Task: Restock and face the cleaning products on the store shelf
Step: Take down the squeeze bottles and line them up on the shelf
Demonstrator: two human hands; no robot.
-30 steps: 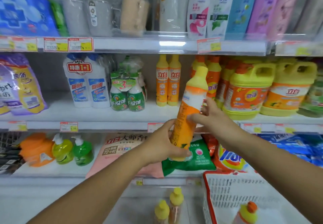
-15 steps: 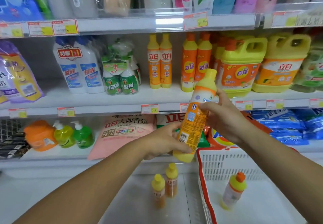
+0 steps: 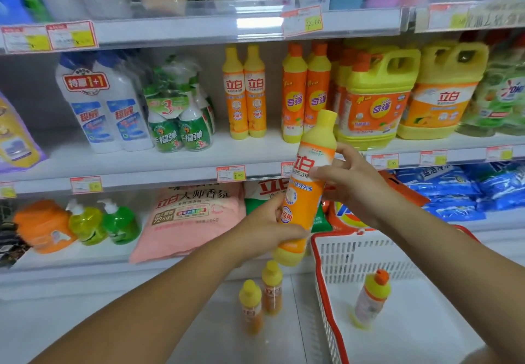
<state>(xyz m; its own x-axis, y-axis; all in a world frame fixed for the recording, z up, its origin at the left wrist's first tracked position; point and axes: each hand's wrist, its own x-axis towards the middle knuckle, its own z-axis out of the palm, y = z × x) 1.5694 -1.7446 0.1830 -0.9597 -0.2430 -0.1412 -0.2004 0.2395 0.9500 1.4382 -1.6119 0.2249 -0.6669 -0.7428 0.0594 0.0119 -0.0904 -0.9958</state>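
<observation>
On my feed I see two arms, both bare: the left forearm [image 3: 159, 304] and the right forearm [image 3: 454, 258] show uncovered skin from the wrist back to the edge of the picture. The left hand [image 3: 264, 227] and the right hand [image 3: 352, 190] are bare as well and slender-fingered. The nails are too blurred for me to make out.

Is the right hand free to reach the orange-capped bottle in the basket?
Probably not yet: the right hand grips the raised bottle. Nothing covers the orange-capped bottle in the open basket.
</observation>
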